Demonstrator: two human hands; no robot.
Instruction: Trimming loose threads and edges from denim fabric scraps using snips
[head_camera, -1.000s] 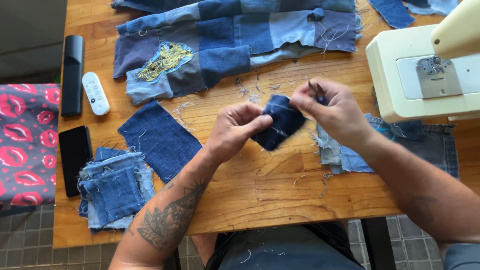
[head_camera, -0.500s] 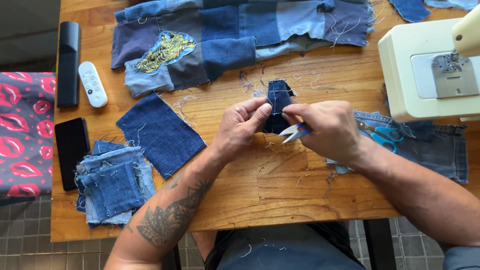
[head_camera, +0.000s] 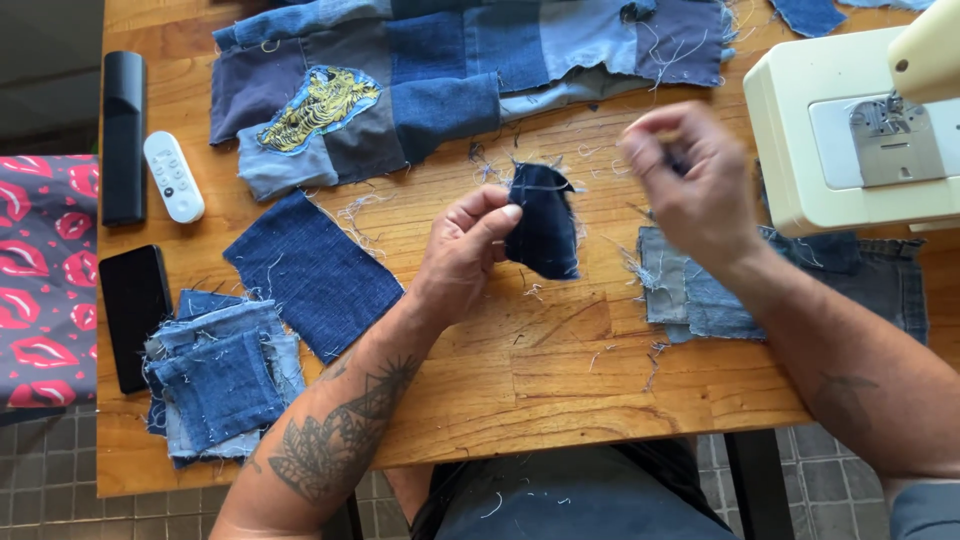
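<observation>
Pinching a dark denim patch by its left edge, the left hand holds it just above the table, thumb and fingertips closed on the cloth. The patch hangs folded, frayed threads sticking out along its top. The right hand is raised to the right of the patch, apart from it, fingers bunched together; it is blurred, and something small and dark shows between the fingers, but I cannot tell what it is.

No containers are in view; the cloth lies loose on the table. Under the right wrist lies a pile of grey and blue denim, reaching on to the right. Left of the left forearm lies a flat blue denim rectangle, and beyond that a stack of small denim squares near the table's front left corner. Across the far side spreads a patchwork panel with a yellow embroidered patch sewn in. A cream sewing machine stands at the far right. Along the left edge lie a black remote, a white remote and a black phone. Loose threads litter the wood around the patch.
</observation>
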